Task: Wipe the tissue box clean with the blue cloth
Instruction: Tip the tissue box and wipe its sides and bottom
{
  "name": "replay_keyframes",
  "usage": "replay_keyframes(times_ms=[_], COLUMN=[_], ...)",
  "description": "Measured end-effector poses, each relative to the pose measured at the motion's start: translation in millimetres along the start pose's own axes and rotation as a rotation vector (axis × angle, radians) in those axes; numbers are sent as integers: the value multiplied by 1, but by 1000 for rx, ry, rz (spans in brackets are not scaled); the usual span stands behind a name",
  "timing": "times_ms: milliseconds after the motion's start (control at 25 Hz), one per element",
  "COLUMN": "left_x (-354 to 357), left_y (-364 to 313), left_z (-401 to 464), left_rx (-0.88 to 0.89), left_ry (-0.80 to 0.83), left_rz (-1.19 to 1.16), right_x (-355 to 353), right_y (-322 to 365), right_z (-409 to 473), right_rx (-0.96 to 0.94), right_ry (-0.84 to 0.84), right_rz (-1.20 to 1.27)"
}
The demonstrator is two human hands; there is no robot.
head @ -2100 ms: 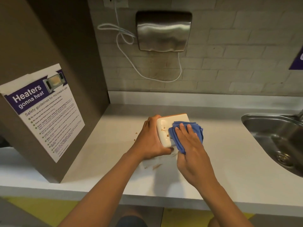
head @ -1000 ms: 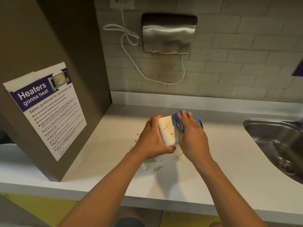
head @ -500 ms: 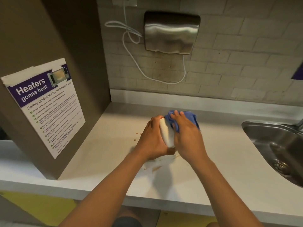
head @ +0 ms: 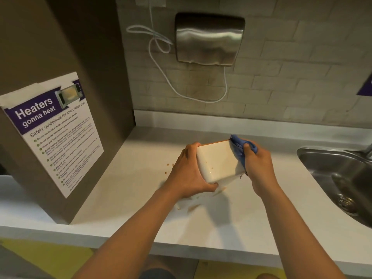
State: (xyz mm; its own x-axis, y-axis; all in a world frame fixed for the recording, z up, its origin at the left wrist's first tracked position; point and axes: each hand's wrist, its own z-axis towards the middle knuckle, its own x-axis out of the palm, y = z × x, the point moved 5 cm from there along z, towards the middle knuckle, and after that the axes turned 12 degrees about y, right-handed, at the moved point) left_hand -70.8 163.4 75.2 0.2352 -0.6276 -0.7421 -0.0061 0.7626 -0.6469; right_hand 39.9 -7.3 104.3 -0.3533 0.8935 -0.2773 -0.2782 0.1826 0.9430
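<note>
Left hand (head: 188, 174) grips box (head: 218, 161) tilted above worktop (head: 141, 190) middle; right hand (head: 259, 164) pinches cloth (head: 240, 148) against box's right side. Crumbs (head: 168, 168) left of box.

Pale brick wall (head: 302, 57) — white counter (head: 141, 198), steel sink (head: 338, 178) at right

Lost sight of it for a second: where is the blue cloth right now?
In the head view, the crumpled blue cloth is gripped in the right hand, against the right side of the cream rectangular tissue box.
</note>
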Motion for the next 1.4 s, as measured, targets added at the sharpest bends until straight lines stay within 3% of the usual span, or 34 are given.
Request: replay_keyframes(times_ms=[80, 200, 280, 520, 720, 920, 1040, 1200, 1400], left_x=[0, -1, -3, 1, 8, -3, 3, 7, 1], left_y=[0, 0, 2, 4, -2, 0, 5, 3, -1], left_z=[1, 4, 6, 1, -2, 2, 3, 1, 2], left_rx=[2, 5, 24, 37, 2, 80, 34, 10, 34], left_ry=[-8, -22, -37, -39, -70, -26, 33, -21, -18], left_rz=[6, -12, -48, -125, -116, -211, -215, -184, -212], right_x=[0, 22, 49, 39, 28, 80, 62, 46, 78], right_y=[5, 26, 31, 27, 35, 47, 36, 38, 52], right_z=[-1, -16, -28, -39, -22, -52, -58, -36, -40], right_rx=[15, -251, -370, -404, -293, -447, -422, -343, -452], right_ry=[-9, 37, 143, 277, 144, 293, 233, 69, 160], right_rz=[-98, -481, -608, -693, -657, -710, -627, -613, -682])
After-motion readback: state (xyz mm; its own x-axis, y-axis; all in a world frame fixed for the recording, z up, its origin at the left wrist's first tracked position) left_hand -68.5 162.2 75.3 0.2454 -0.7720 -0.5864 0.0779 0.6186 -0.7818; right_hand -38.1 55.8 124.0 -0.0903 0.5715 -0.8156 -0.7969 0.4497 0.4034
